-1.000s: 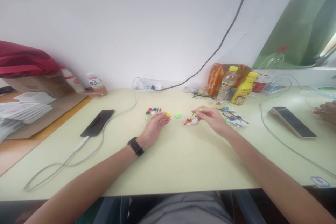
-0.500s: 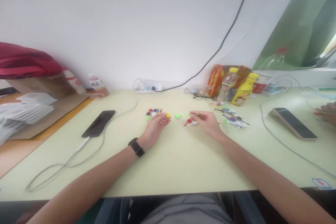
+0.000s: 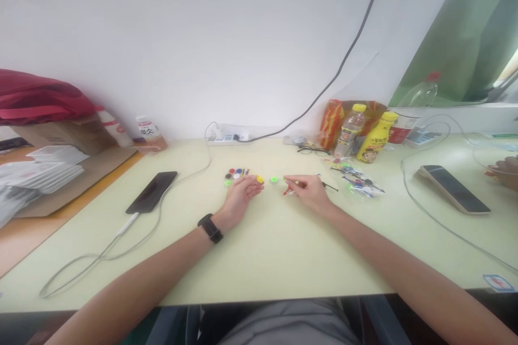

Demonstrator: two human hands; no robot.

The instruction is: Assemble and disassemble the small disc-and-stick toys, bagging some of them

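My left hand [image 3: 239,194], with a black watch on the wrist, rests on the pale table [image 3: 267,248] with fingers loosely curled beside a small yellow round piece [image 3: 259,179]. A cluster of small coloured round pieces [image 3: 235,173] lies just beyond it. My right hand [image 3: 309,191] is pinched on a thin stick-like piece that points left toward a green round piece [image 3: 274,179]. Small red and white bits [image 3: 288,190] lie under its fingers. A clear bag of coloured parts [image 3: 356,180] sits to its right.
A black phone [image 3: 151,191] on a white cable lies at the left, a light phone [image 3: 453,188] at the right. Bottles [image 3: 374,143], glasses [image 3: 311,150] and a power strip [image 3: 226,137] line the wall. Another person's hand [image 3: 504,171] shows at the far right edge.
My right hand has moved left and lower, bringing the thin piece from beside the bag toward the green round piece. My left hand has barely shifted.
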